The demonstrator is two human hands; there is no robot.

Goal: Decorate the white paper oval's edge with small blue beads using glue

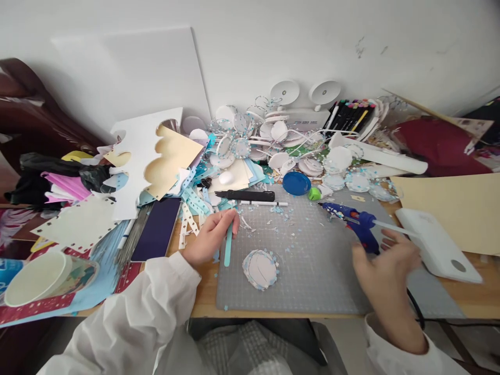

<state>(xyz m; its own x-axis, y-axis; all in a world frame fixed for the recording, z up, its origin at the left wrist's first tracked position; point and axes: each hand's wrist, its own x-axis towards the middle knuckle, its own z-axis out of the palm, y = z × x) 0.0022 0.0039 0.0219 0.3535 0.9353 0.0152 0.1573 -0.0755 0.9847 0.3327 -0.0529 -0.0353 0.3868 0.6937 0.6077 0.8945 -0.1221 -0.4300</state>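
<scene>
The left hand (pixel 213 234) pinches a light-blue strip (pixel 228 250) near a confetti-edged white disc (pixel 261 269) on the gray cutting mat (pixel 308 281); the right hand (pixel 385 265), fingers spread, blurs beside a blue glue gun (pixel 363 229), contact unclear. A clumsy grab could swing its nozzle (pixel 323 206) into loose confetti (pixel 276 210).

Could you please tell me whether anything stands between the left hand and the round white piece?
Nothing visible does: between the left hand, holding a light-blue strip, and the round white piece lies only grey mat. The blue glue gun is off to the right, outside that gap.
</scene>
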